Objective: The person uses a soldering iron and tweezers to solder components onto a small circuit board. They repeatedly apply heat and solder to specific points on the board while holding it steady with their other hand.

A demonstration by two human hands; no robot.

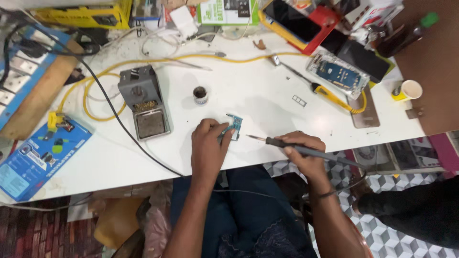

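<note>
One small blue circuit board point(234, 125) is pinned under the left hand point(209, 145) near the white surface's point(267, 100) front edge — the right hand point(303, 152) is closed around one soldering iron point(287, 145), tip just beside the board. One grey iron stand point(145, 102), one small flux pot point(200, 95) and two yellow cables share the cluttered surface — patterned floor tiles below.

Blue circuit board point(234, 125) (white table point(267, 100))

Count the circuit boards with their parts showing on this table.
2. A small blue circuit board lies under the left hand near the table's front edge; a larger blue board in a clear case lies at the far right. Clutter may hide more.
</note>
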